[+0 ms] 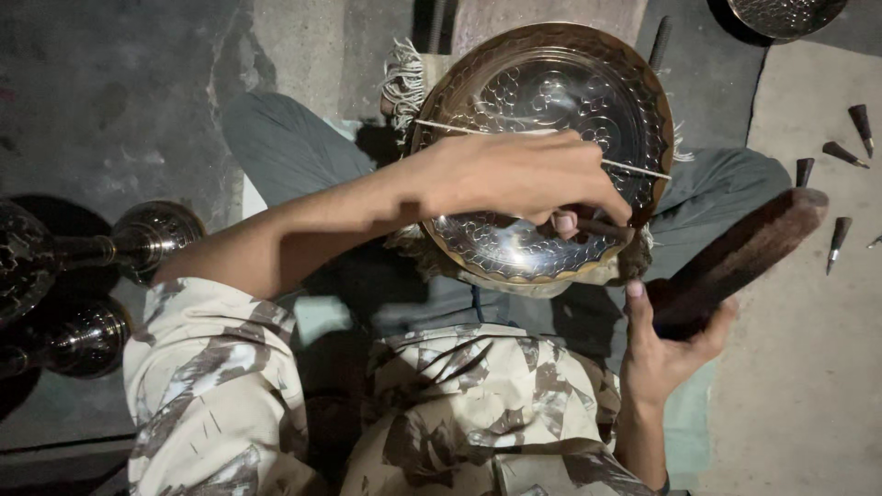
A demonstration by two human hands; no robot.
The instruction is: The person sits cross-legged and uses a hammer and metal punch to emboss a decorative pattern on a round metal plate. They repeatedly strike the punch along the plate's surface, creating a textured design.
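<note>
Brass-coloured and chased with scale patterns, the round plate point(551, 92) rested on your lap, tilted against your knees, with a thin stick point(634, 168) lying across it. Your left hand point(514, 179) was clenched around a small dark punch point(597, 227) set to the plate's lower rim. Your right hand point(666, 354) gripped a dark wooden mallet point(744, 253), held clear to the side. It looked like the chasing step, between blows. A strike would have called for a steady punch tip and a square mallet face. Spare punches point(838, 241) lay on the floor nearby.
</note>
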